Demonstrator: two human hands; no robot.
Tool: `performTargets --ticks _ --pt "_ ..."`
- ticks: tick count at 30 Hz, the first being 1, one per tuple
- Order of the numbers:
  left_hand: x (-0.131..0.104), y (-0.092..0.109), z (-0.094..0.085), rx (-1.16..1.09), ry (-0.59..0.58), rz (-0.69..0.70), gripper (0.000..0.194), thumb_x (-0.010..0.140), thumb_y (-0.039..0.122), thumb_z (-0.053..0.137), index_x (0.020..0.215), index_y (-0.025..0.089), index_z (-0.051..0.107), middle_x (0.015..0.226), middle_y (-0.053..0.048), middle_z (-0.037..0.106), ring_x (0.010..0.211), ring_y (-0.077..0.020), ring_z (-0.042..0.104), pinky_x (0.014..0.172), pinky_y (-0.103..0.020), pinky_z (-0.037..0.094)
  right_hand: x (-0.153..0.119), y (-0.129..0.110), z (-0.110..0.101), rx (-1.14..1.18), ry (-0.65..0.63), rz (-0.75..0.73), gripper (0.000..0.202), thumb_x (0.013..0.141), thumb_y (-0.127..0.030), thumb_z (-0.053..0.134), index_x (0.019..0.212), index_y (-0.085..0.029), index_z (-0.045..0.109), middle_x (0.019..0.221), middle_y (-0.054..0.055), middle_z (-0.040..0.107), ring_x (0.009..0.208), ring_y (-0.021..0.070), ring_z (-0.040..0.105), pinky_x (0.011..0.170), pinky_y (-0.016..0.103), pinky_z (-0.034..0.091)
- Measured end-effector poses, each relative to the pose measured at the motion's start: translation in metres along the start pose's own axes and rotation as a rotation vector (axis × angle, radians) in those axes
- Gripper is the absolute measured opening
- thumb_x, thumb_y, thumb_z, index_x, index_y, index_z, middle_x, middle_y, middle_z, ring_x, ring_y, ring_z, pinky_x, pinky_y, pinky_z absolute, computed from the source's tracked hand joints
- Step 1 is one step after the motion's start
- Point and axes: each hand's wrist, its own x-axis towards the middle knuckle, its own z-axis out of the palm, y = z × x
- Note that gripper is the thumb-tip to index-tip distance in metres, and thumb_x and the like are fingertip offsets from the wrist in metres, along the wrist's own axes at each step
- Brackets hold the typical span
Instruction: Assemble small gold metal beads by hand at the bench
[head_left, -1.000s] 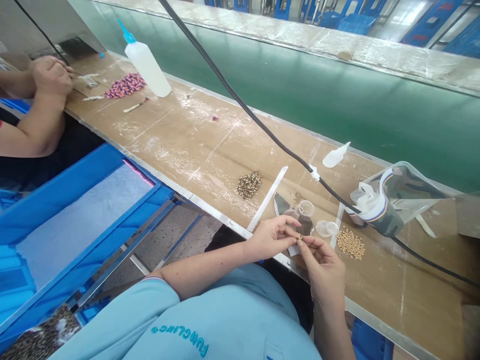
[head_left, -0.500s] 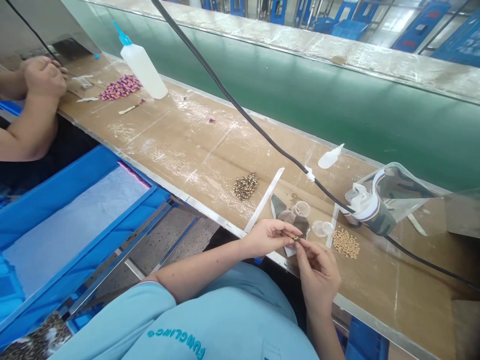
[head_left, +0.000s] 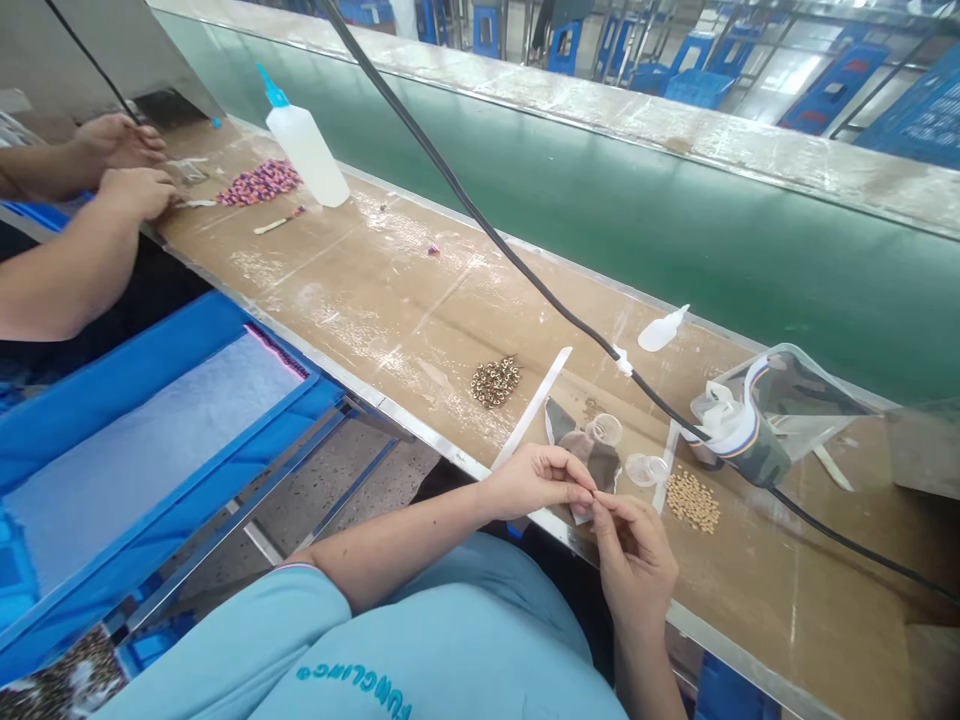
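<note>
My left hand (head_left: 536, 480) and my right hand (head_left: 637, 545) meet fingertip to fingertip over the table's front edge. Both are pinched round something too small to make out. Just behind them lies a dark, crumpled sheet (head_left: 604, 463) with a small clear cup (head_left: 604, 430) on it. Another clear cup (head_left: 645, 469) stands to its right, beside a pile of small tan pieces (head_left: 693, 500). To the left of my hands is a heap of small dark and gold pieces (head_left: 496, 382), past a white strip (head_left: 534, 405).
A black cable (head_left: 480, 215) crosses above the table. A small white bottle (head_left: 662, 330) and a clear bag (head_left: 810, 385) lie behind. Further left are a large bottle (head_left: 309, 155), pink-purple pieces (head_left: 259, 183), another person's hands (head_left: 131, 165) and a blue tray (head_left: 172, 410).
My fingertips have closed together, hiding the small piece seen between them before. The other person's hands have moved apart, one lower toward the table. The view has shifted slightly.
</note>
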Motion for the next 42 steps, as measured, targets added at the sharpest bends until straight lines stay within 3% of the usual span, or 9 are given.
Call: performTargets --ticks 4,8,12,16,20,27,32,42 --pt "-0.001 0.003 0.002 -0.013 0.002 -0.003 0.04 0.055 0.036 0.083 0.074 0.01 0.059 0.065 -0.001 0.066 0.06 -0.0089 0.063 0.064 -0.023 0.051 0.004 -0.003 0.005 0.0 0.0 -0.004 0.01 0.082 -0.021 0.06 0.089 -0.021 0.068 0.084 0.003 0.063 0.071 0.0118 0.06 0.059 0.023 0.05" --pt "-0.004 0.005 0.002 -0.074 0.038 0.086 0.039 0.054 0.029 0.084 0.079 0.012 0.058 0.069 0.002 0.064 0.064 -0.0068 0.062 0.068 -0.02 0.049 0.005 -0.007 0.008 -0.071 -0.019 -0.067 0.013 0.084 -0.02 0.058 0.092 -0.021 0.068 0.086 0.003 0.062 0.074 0.0121 0.06 0.062 0.024 0.051" --pt "-0.002 0.01 0.0 -0.079 0.104 0.121 0.036 0.055 0.031 0.084 0.072 0.011 0.059 0.066 0.0 0.065 0.064 -0.0097 0.063 0.07 -0.024 0.049 0.016 -0.014 0.001 -0.22 -0.009 -0.217 0.016 0.084 -0.018 0.058 0.096 -0.021 0.067 0.087 0.003 0.062 0.072 0.0107 0.06 0.065 0.024 0.05" --pt "0.005 0.02 -0.003 -0.058 0.183 0.188 0.034 0.054 0.032 0.083 0.072 0.011 0.064 0.066 -0.001 0.066 0.064 -0.0108 0.063 0.072 -0.026 0.049 0.044 -0.021 -0.008 -0.504 0.076 -0.415 0.014 0.083 -0.022 0.062 0.094 -0.021 0.068 0.084 0.003 0.065 0.071 0.0112 0.059 0.067 0.026 0.044" --pt "0.01 0.023 -0.002 -0.086 0.198 0.219 0.037 0.054 0.035 0.083 0.076 0.011 0.065 0.066 0.0 0.066 0.062 -0.0088 0.061 0.069 -0.024 0.049 0.073 -0.021 -0.003 -0.751 0.04 -0.573 0.013 0.083 -0.03 0.062 0.089 -0.021 0.069 0.075 0.001 0.066 0.068 0.014 0.055 0.07 0.03 0.037" --pt "0.013 0.013 -0.003 -0.122 0.189 0.209 0.041 0.053 0.037 0.083 0.074 0.011 0.06 0.061 0.0 0.065 0.058 -0.0104 0.063 0.066 -0.026 0.051 0.088 -0.017 0.015 -0.8 0.021 -0.598 0.018 0.086 -0.033 0.058 0.077 -0.022 0.07 0.07 0.0 0.068 0.066 0.0145 0.053 0.071 0.031 0.031" --pt "0.012 0.012 -0.005 -0.085 0.181 0.179 0.042 0.054 0.041 0.082 0.078 0.01 0.065 0.062 -0.002 0.067 0.061 -0.0112 0.064 0.068 -0.026 0.051 0.09 -0.011 0.004 -0.74 0.051 -0.587 0.024 0.088 -0.035 0.055 0.076 -0.022 0.071 0.068 -0.001 0.07 0.061 0.0124 0.056 0.071 0.029 0.033" --pt "0.01 0.014 -0.003 -0.09 0.191 0.181 0.041 0.055 0.04 0.082 0.077 0.011 0.06 0.065 -0.001 0.066 0.062 -0.0107 0.064 0.066 -0.025 0.051 0.095 -0.005 -0.013 -0.844 0.085 -0.554 0.032 0.091 -0.038 0.05 0.073 -0.022 0.07 0.065 -0.001 0.068 0.06 0.0118 0.056 0.069 0.028 0.031"
